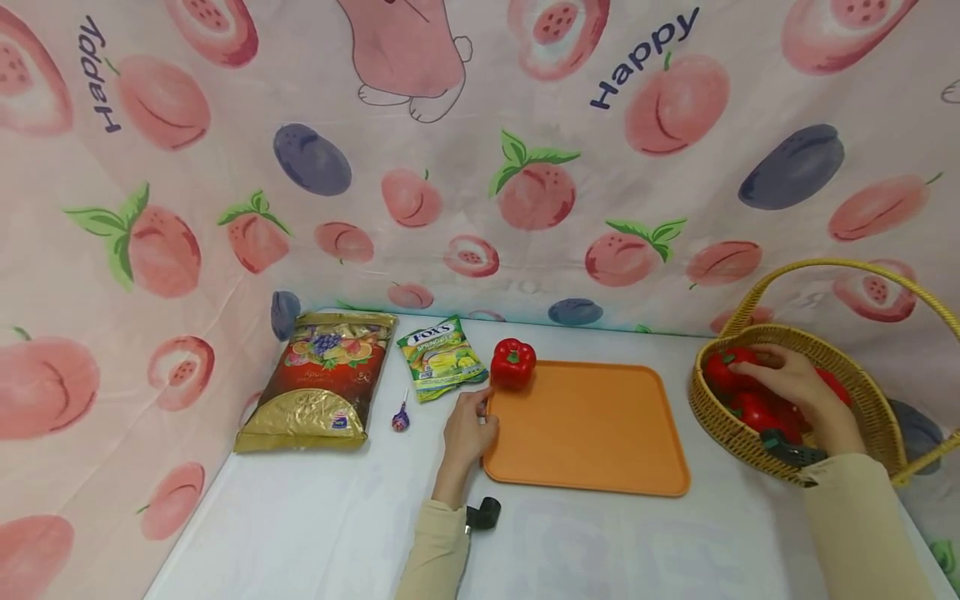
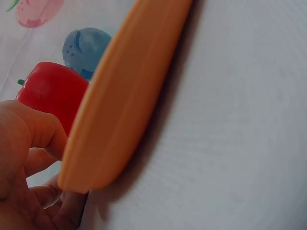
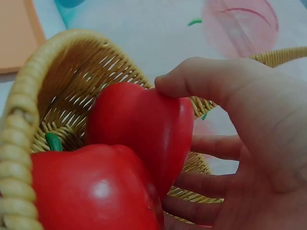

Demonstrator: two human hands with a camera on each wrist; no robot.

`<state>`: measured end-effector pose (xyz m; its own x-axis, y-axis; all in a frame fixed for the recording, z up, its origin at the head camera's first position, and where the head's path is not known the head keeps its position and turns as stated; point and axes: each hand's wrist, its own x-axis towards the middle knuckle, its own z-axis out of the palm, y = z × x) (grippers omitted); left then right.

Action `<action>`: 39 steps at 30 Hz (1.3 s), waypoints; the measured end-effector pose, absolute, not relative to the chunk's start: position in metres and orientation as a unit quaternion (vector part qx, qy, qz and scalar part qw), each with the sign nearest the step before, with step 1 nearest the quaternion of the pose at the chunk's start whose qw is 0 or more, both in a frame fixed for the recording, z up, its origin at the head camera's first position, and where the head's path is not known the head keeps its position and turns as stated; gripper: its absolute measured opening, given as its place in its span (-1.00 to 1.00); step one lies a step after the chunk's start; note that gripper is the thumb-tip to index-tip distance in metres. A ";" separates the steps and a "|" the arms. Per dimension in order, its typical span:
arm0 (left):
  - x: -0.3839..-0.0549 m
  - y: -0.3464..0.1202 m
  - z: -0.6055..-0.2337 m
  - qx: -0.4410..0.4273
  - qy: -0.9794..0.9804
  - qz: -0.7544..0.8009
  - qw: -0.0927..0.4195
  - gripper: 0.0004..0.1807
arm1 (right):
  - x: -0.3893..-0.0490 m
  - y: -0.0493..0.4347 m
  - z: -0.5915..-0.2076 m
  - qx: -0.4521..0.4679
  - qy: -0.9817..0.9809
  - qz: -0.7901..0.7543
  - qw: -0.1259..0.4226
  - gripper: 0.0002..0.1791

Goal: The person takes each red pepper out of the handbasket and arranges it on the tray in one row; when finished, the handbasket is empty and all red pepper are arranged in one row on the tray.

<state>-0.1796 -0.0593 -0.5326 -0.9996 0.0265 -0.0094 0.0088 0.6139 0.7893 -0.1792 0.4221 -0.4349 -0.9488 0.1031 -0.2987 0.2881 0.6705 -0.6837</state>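
My left hand (image 1: 467,429) holds the left edge of an orange tray (image 1: 585,429); in the left wrist view its fingertips meet the rim. A red bell pepper (image 1: 513,365) stands upright at the tray's far left corner, just beyond that hand. On the right, my right hand (image 1: 798,392) reaches into a wicker basket (image 1: 708,421) and grips a red bell pepper (image 3: 139,129), thumb on top and fingers along its far side. Another red bell pepper (image 3: 96,187) with a green stem lies against it. More red shows behind the hand, partly hidden.
Left of the tray lie a green FOX'S candy bag (image 1: 442,360), a lollipop (image 1: 401,418) in a purple wrapper and a large brown and gold bag (image 1: 322,383). The basket's tall handle (image 1: 847,263) arches over its right part. A fruit-printed cloth (image 1: 480,167) hangs behind the table.
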 end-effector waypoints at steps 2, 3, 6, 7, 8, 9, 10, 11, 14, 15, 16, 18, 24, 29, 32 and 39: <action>-0.179 -0.060 -0.533 0.010 0.899 0.438 0.011 -0.49 | -0.177 0.423 -0.435 0.112 0.899 -0.408 0.113 -0.02; -0.179 -0.060 -0.533 0.010 0.899 0.438 0.011 -0.49 | -0.175 0.423 -0.435 0.114 0.895 -0.416 0.109 -0.02; -0.179 -0.060 -0.533 0.012 0.899 0.437 0.011 -0.49 | -0.172 0.424 -0.435 0.122 0.882 -0.445 0.099 -0.03; -0.179 -0.060 -0.533 0.013 0.899 0.438 0.011 -0.49 | -0.171 0.424 -0.434 0.125 0.877 -0.455 0.094 -0.04; -0.179 -0.060 -0.533 0.013 0.899 0.438 0.011 -0.49 | -0.171 0.424 -0.434 0.129 0.872 -0.464 0.089 -0.06; -0.179 -0.060 -0.533 0.014 0.899 0.438 0.011 -0.49 | -0.170 0.424 -0.434 0.129 0.867 -0.475 0.082 -0.09; -0.179 -0.060 -0.532 0.014 0.899 0.438 0.011 -0.49 | -0.170 0.424 -0.434 0.131 0.862 -0.484 0.078 -0.13; -0.179 -0.060 -0.532 0.014 0.899 0.438 0.010 -0.49 | -0.169 0.424 -0.433 0.133 0.858 -0.492 0.073 -0.18; -0.179 -0.060 -0.532 0.014 0.899 0.437 0.010 -0.49 | -0.169 0.424 -0.433 0.139 0.845 -0.512 0.066 -0.32; -0.179 -0.060 -0.532 0.014 0.899 0.437 0.010 -0.49 | -0.168 0.423 -0.432 0.141 0.841 -0.518 0.064 -0.35; -0.180 -0.060 -0.532 0.014 0.899 0.438 0.010 -0.49 | -0.168 0.423 -0.432 0.142 0.839 -0.521 0.063 -0.37; -0.180 -0.060 -0.532 0.014 0.899 0.438 0.011 -0.49 | -0.168 0.423 -0.433 0.142 0.835 -0.529 0.062 -0.39; -0.179 -0.060 -0.533 0.010 0.899 0.438 0.016 -0.49 | -0.170 0.427 -0.437 0.142 0.813 -0.561 0.060 -0.51; -0.179 -0.060 -0.534 0.007 0.899 0.437 0.017 -0.49 | -0.172 0.430 -0.441 0.144 0.797 -0.583 0.055 -0.51; -0.179 -0.061 -0.534 0.005 0.899 0.438 0.017 -0.49 | -0.172 0.430 -0.442 0.144 0.800 -0.579 0.063 -0.55; -0.179 -0.061 -0.532 0.007 0.896 0.444 0.017 -0.49 | -0.167 0.419 -0.432 0.155 0.738 -0.655 0.044 -0.71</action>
